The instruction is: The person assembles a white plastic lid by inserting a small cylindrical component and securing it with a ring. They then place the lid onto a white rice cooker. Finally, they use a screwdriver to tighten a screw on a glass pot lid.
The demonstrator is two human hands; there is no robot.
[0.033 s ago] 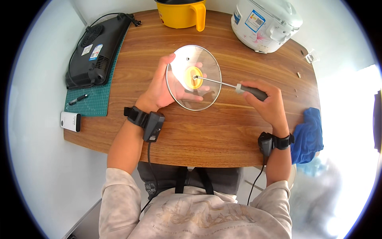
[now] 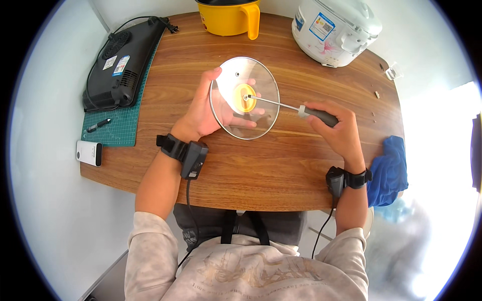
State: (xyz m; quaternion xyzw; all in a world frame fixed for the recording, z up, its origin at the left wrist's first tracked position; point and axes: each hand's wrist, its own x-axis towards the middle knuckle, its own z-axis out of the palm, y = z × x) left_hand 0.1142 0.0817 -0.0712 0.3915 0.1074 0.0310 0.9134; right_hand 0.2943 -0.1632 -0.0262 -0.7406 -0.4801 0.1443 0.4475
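Note:
A round glass lid (image 2: 258,123) with a metal rim is tilted up in my left hand (image 2: 203,108). The thumb lies over its left rim, and the fingers spread behind the glass, visible through it. At the lid's middle is a yellow round knob (image 2: 244,104), seen through the glass, with a small screw at its centre. My right hand (image 2: 339,125) is closed round the grey handle of a screwdriver (image 2: 281,105). Its thin shaft runs left across the lid, and the tip is at or very near the screw; contact cannot be made out.
A yellow pot (image 2: 223,20) and a white rice cooker (image 2: 331,30) stand at the back. On the left, a black appliance with a cord (image 2: 120,70) lies on a green cutting mat (image 2: 120,135), near a pen (image 2: 99,125) and a white power bank (image 2: 89,153). A blue cloth (image 2: 389,170) hangs at the right edge.

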